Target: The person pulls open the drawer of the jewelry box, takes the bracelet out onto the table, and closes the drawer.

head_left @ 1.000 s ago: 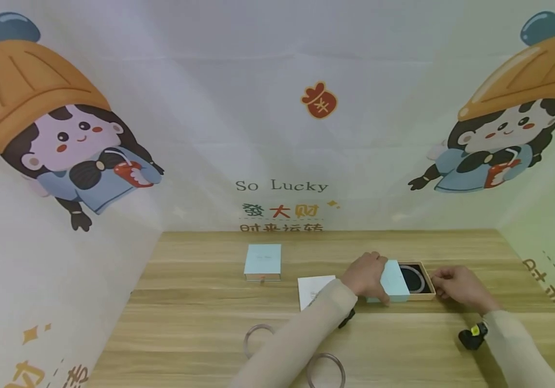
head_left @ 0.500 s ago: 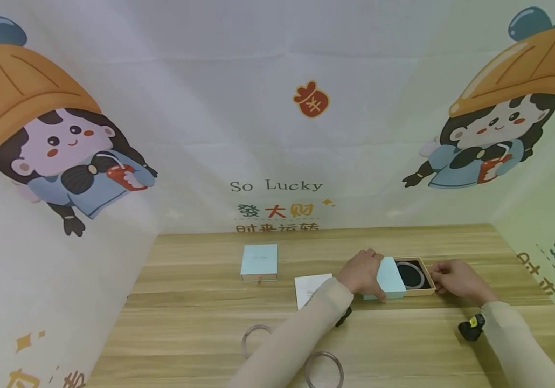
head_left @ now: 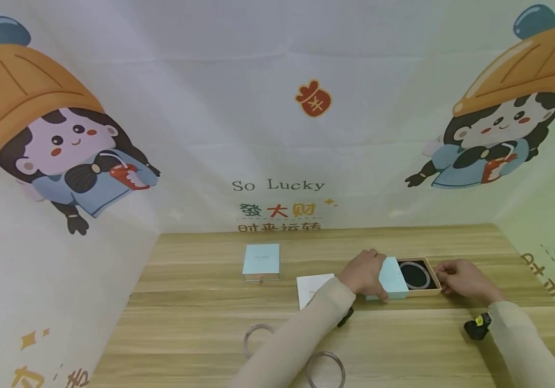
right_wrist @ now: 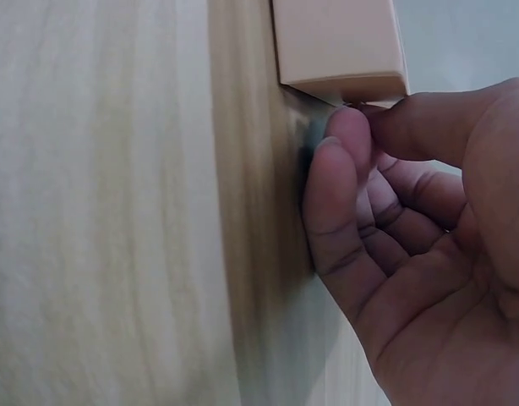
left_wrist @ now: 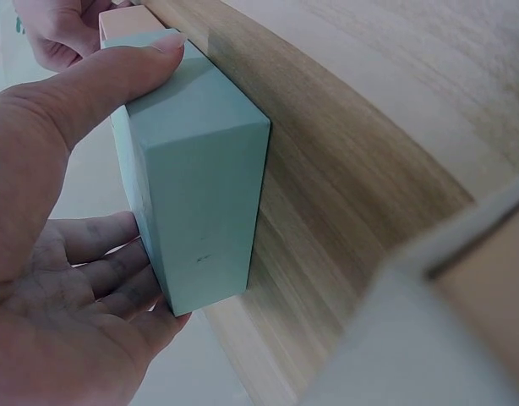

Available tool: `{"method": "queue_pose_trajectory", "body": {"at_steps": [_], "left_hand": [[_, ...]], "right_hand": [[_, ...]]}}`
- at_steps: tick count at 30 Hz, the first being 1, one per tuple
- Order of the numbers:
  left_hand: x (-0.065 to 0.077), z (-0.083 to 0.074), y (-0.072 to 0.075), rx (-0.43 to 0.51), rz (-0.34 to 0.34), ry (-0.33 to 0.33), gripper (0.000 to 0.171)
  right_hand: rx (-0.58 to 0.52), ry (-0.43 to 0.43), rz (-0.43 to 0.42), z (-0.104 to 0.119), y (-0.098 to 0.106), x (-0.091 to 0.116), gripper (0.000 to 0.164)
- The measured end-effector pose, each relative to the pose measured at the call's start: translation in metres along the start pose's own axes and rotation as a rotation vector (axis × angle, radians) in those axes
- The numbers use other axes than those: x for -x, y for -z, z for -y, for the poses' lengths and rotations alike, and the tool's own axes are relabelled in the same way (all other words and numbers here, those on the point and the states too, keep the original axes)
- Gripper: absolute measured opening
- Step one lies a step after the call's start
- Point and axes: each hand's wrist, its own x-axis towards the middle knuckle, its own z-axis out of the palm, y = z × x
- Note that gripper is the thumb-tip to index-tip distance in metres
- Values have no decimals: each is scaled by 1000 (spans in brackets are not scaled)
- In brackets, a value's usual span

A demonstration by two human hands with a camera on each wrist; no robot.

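Observation:
A light blue drawer box lies at the right of the table, its orange-tan inner drawer [head_left: 425, 292] partly out to the right. Inside it a pale bangle [head_left: 427, 276] rests on black padding. My left hand [head_left: 363, 274] grips the blue sleeve [left_wrist: 204, 194], thumb on one side and fingers on the opposite one. At the drawer's outer end, the thumb and index finger of my right hand [head_left: 469, 281] pinch a small pull tab, mostly hidden between the fingertips. The right wrist view shows those fingertips close against the drawer's end face [right_wrist: 352, 87].
A second light blue box [head_left: 262, 260], closed, stands at the back centre. Beside my left wrist lies a white printed card or lid [head_left: 309, 288], partly covered by the sleeve. Two loose bangles, one left [head_left: 247, 339] and one right [head_left: 341, 372], are near the front. Printed cloth walls surround the wooden table.
The drawer has slid a little farther right out of its sleeve, together with my right hand. My left hand keeps its hold on the sleeve. The head view has shifted slightly.

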Motion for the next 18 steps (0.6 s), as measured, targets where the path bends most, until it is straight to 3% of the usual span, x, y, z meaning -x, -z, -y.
{"method": "queue_pose_trajectory", "body": {"at_steps": [11,18], "left_hand": [[-2,0,-1,5,5,0,99],[-2,0,-3,28,4,7,99]], "right_hand": [[27,0,8,0,4,0,21],[10,-15,3,-4,2,2,29]]}}
